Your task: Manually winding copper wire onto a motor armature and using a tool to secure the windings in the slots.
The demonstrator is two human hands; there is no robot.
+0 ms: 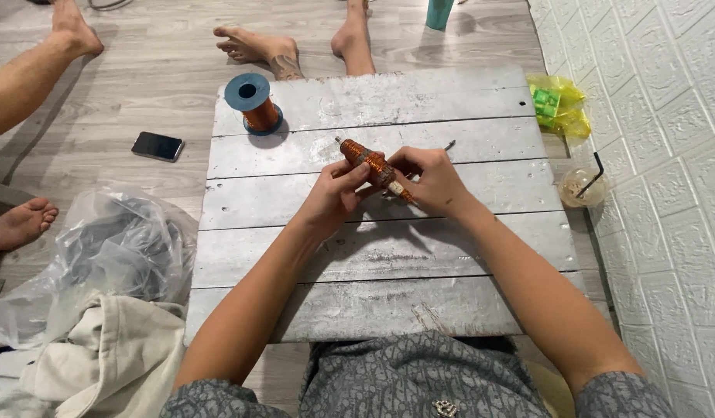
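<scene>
Both hands hold a small rotor wound with copper wire (370,164) over a grey wooden board (373,255). My left hand (332,197) grips its lower left side with thumb and fingers. My right hand (432,179) pinches the near end of its shaft. The rotor lies tilted, its far shaft tip pointing up-left. A spool of copper wire (253,104) with blue flanges stands upright at the board's far left corner, apart from both hands.
A black phone (157,145) lies on the floor left of the board. Crumpled clear plastic (117,255) and cloth sit at the near left. Other people's bare feet (258,48) rest beyond the board. A plastic cup with a straw (580,187) and a yellow bag (557,104) stand by the right wall.
</scene>
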